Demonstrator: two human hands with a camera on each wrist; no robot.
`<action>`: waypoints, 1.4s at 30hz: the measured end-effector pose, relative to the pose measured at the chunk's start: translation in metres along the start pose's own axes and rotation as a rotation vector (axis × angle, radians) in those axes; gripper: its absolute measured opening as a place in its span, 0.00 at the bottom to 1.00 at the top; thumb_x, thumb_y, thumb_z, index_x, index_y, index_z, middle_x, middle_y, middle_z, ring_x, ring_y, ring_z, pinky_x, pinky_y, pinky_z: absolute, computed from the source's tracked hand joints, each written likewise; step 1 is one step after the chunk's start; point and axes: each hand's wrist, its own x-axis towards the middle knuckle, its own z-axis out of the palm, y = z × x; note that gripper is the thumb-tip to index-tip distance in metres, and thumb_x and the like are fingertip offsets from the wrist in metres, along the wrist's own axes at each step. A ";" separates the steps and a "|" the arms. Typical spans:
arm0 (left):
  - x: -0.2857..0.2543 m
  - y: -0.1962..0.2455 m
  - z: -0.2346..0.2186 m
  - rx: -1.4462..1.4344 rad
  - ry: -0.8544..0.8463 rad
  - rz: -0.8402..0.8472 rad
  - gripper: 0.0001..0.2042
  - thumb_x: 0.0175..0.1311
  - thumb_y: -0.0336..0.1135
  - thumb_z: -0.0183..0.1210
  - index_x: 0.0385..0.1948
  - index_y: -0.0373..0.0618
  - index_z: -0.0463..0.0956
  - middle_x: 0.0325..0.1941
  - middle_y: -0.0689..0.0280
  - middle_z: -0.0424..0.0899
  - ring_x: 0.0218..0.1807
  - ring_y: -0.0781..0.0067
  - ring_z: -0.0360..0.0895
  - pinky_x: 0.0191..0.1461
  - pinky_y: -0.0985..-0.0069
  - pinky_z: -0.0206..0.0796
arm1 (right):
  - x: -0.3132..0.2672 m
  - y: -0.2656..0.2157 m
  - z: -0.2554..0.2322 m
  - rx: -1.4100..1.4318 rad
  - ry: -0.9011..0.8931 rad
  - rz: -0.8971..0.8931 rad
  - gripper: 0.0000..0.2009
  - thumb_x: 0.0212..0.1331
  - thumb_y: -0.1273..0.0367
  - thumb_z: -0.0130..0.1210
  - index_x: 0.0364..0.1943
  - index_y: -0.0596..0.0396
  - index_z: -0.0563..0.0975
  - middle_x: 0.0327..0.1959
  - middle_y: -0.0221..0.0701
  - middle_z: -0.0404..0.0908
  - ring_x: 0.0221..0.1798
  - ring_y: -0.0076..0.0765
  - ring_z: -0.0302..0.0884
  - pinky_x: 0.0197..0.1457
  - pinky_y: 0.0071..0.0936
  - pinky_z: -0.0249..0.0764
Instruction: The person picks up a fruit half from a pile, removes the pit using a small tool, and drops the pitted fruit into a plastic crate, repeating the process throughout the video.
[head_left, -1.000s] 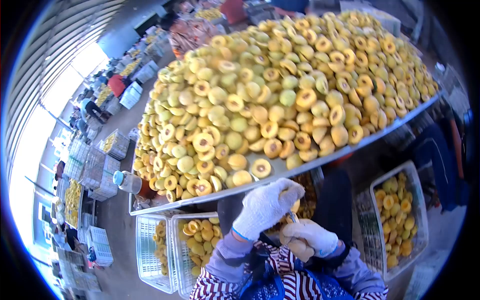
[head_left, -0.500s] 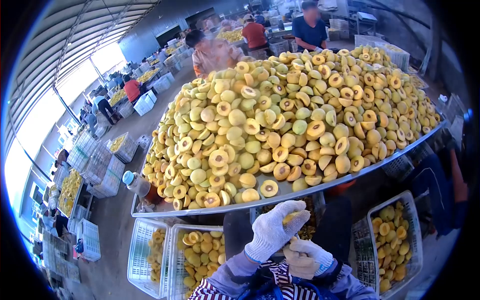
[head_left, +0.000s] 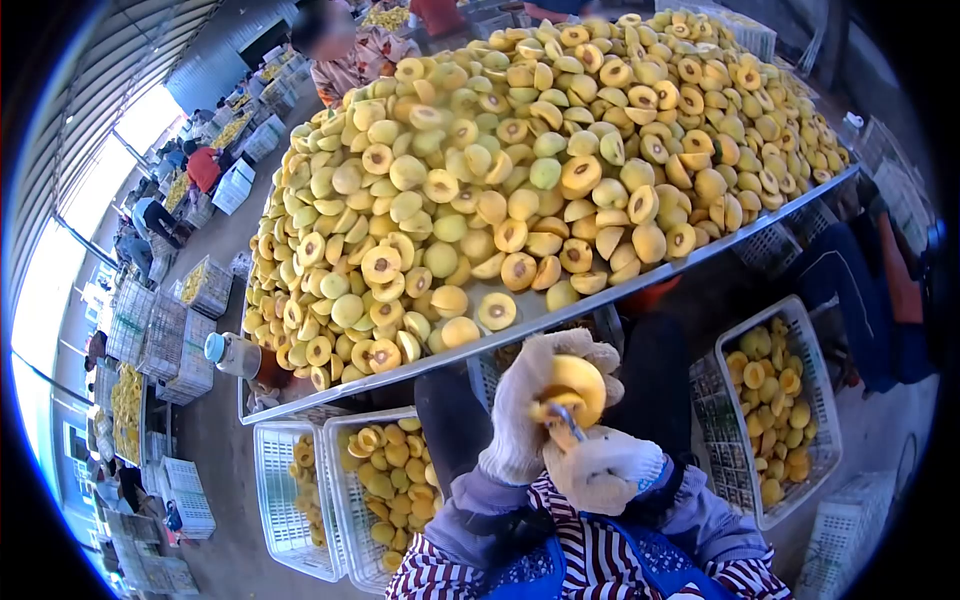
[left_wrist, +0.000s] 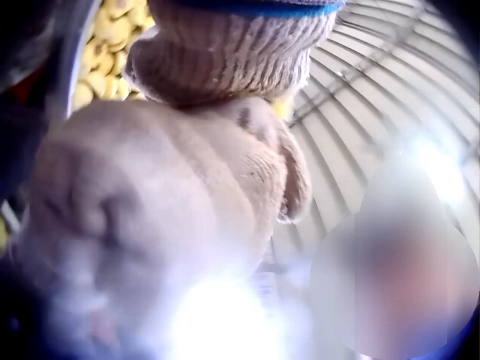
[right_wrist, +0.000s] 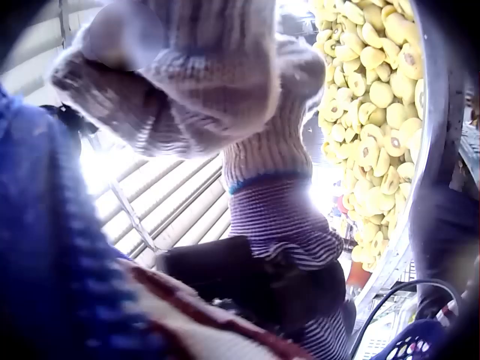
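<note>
In the head view my left hand (head_left: 518, 412), in a whitish knit glove, holds a yellow peach half (head_left: 582, 380) with its fingers around the far side. Gloved too, my right hand (head_left: 605, 470) grips a metal pitting tool (head_left: 567, 420) whose curved end meets the lower part of the peach half. Both hands are close together above my lap, below the table edge. In the two wrist views the gloves fill much of the picture and hide the peach half and the tool.
A metal-edged table (head_left: 600, 297) before me bears a large heap of peach halves (head_left: 450, 220). White crates (head_left: 290, 520) with more halves stand low at left; another crate (head_left: 712, 400) stands at right. A blue-capped jar (head_left: 235, 352) sits at the table's left corner. People work beyond.
The head view has tipped up, then down again. My left hand has turned, so the peach half faces the camera more, and the tool's curved end now shows against it.
</note>
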 end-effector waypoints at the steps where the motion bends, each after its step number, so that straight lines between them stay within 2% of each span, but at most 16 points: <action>1: 0.002 0.001 0.000 -0.224 0.015 -0.136 0.26 0.72 0.56 0.51 0.52 0.36 0.74 0.49 0.53 0.83 0.44 0.58 0.85 0.46 0.68 0.79 | 0.004 0.003 0.001 -0.029 0.035 -0.038 0.13 0.64 0.61 0.57 0.31 0.56 0.75 0.21 0.25 0.74 0.19 0.20 0.69 0.23 0.17 0.64; 5: 0.012 0.005 -0.010 0.089 0.236 0.049 0.26 0.73 0.57 0.48 0.54 0.40 0.72 0.48 0.53 0.83 0.43 0.59 0.85 0.37 0.72 0.79 | 0.006 -0.026 0.001 -0.025 -0.070 0.069 0.12 0.62 0.64 0.58 0.29 0.59 0.75 0.15 0.26 0.72 0.13 0.21 0.66 0.16 0.18 0.61; 9: -0.006 0.045 -0.109 0.450 0.630 0.430 0.21 0.73 0.50 0.52 0.52 0.40 0.75 0.46 0.58 0.83 0.47 0.66 0.83 0.42 0.74 0.79 | 0.009 -0.027 -0.032 -0.024 -0.012 0.131 0.08 0.66 0.68 0.55 0.32 0.58 0.75 0.12 0.23 0.67 0.09 0.19 0.61 0.09 0.19 0.55; 11: -0.025 0.070 -0.174 1.377 0.998 0.419 0.15 0.67 0.43 0.61 0.48 0.44 0.79 0.50 0.56 0.83 0.54 0.57 0.80 0.59 0.63 0.72 | 0.017 -0.028 -0.038 -0.083 0.125 0.192 0.07 0.63 0.69 0.55 0.29 0.56 0.75 0.12 0.23 0.68 0.09 0.19 0.61 0.10 0.18 0.54; 13: -0.029 0.071 -0.182 2.543 0.991 0.594 0.17 0.58 0.41 0.68 0.47 0.46 0.80 0.55 0.56 0.81 0.59 0.52 0.76 0.65 0.59 0.66 | 0.027 -0.038 -0.037 -0.072 0.139 0.243 0.07 0.62 0.69 0.56 0.27 0.57 0.76 0.13 0.24 0.70 0.10 0.19 0.63 0.11 0.19 0.55; 15: 0.000 0.058 -0.180 2.215 0.739 0.765 0.21 0.52 0.39 0.71 0.48 0.47 0.79 0.59 0.56 0.79 0.63 0.51 0.73 0.66 0.57 0.65 | 0.038 -0.040 -0.030 -0.161 0.152 0.267 0.09 0.63 0.67 0.56 0.28 0.55 0.75 0.14 0.25 0.71 0.10 0.19 0.62 0.11 0.18 0.54; 17: 0.043 0.042 -0.159 1.855 0.575 0.538 0.21 0.54 0.36 0.68 0.50 0.46 0.78 0.58 0.57 0.79 0.58 0.56 0.77 0.63 0.65 0.68 | 0.046 -0.039 -0.026 -0.259 0.142 0.253 0.10 0.63 0.65 0.57 0.28 0.55 0.75 0.14 0.26 0.71 0.10 0.19 0.62 0.11 0.18 0.55; 18: 0.068 0.036 -0.158 1.828 0.565 0.388 0.23 0.56 0.38 0.66 0.55 0.47 0.75 0.60 0.58 0.78 0.59 0.57 0.77 0.61 0.65 0.70 | 0.049 -0.038 -0.030 -0.277 0.127 0.253 0.11 0.64 0.63 0.58 0.29 0.54 0.75 0.14 0.25 0.71 0.11 0.18 0.62 0.11 0.17 0.56; 20: 0.118 0.024 -0.163 2.012 0.448 0.545 0.26 0.56 0.42 0.64 0.58 0.49 0.71 0.58 0.53 0.78 0.53 0.50 0.79 0.57 0.60 0.71 | 0.050 -0.038 -0.035 -0.275 0.163 0.216 0.11 0.64 0.62 0.58 0.30 0.54 0.75 0.14 0.25 0.72 0.11 0.18 0.63 0.12 0.17 0.57; 23: 0.159 0.027 -0.154 1.989 0.269 -0.258 0.28 0.54 0.47 0.65 0.56 0.47 0.72 0.52 0.52 0.81 0.51 0.47 0.80 0.58 0.58 0.70 | 0.049 -0.040 -0.038 -0.301 0.241 0.186 0.11 0.65 0.60 0.58 0.32 0.53 0.75 0.15 0.25 0.72 0.12 0.17 0.65 0.13 0.15 0.58; 24: 0.166 0.026 -0.156 1.928 0.250 -0.171 0.28 0.52 0.47 0.66 0.56 0.52 0.71 0.44 0.54 0.85 0.50 0.46 0.81 0.56 0.59 0.71 | 0.048 -0.041 -0.039 -0.315 0.269 0.180 0.12 0.65 0.60 0.58 0.33 0.53 0.75 0.15 0.25 0.73 0.12 0.17 0.65 0.13 0.15 0.59; 27: 0.162 0.020 -0.163 1.585 0.284 -0.186 0.29 0.53 0.50 0.67 0.57 0.51 0.72 0.47 0.55 0.84 0.50 0.52 0.82 0.54 0.62 0.72 | 0.049 -0.040 -0.042 -0.320 0.344 0.141 0.12 0.65 0.60 0.58 0.37 0.53 0.74 0.16 0.25 0.74 0.12 0.16 0.67 0.14 0.14 0.61; 28: 0.157 0.019 -0.154 1.408 0.388 -0.154 0.29 0.56 0.48 0.66 0.59 0.50 0.71 0.47 0.59 0.84 0.47 0.64 0.82 0.51 0.69 0.73 | 0.050 -0.044 -0.041 -0.344 0.380 0.135 0.13 0.65 0.59 0.58 0.42 0.52 0.73 0.17 0.25 0.74 0.13 0.16 0.67 0.14 0.14 0.60; 31: 0.126 0.027 -0.120 0.865 0.451 -0.158 0.24 0.65 0.45 0.60 0.61 0.47 0.70 0.47 0.64 0.81 0.44 0.73 0.79 0.48 0.73 0.74 | 0.055 -0.052 -0.034 -0.382 0.470 0.123 0.18 0.65 0.58 0.59 0.52 0.51 0.72 0.19 0.24 0.75 0.15 0.14 0.67 0.16 0.13 0.61; 37: 0.082 0.009 -0.107 0.874 0.277 0.216 0.20 0.76 0.43 0.48 0.63 0.44 0.69 0.52 0.64 0.78 0.47 0.79 0.75 0.54 0.78 0.68 | 0.066 -0.057 -0.023 -0.462 0.517 0.024 0.17 0.64 0.59 0.60 0.52 0.51 0.74 0.25 0.21 0.81 0.20 0.12 0.71 0.22 0.13 0.66; 42: 0.062 0.004 -0.069 0.795 0.325 0.199 0.25 0.77 0.51 0.47 0.61 0.38 0.70 0.57 0.61 0.77 0.55 0.73 0.74 0.61 0.75 0.66 | 0.068 -0.047 -0.026 -0.680 0.574 0.019 0.18 0.62 0.53 0.58 0.46 0.51 0.76 0.25 0.27 0.82 0.25 0.24 0.79 0.33 0.24 0.74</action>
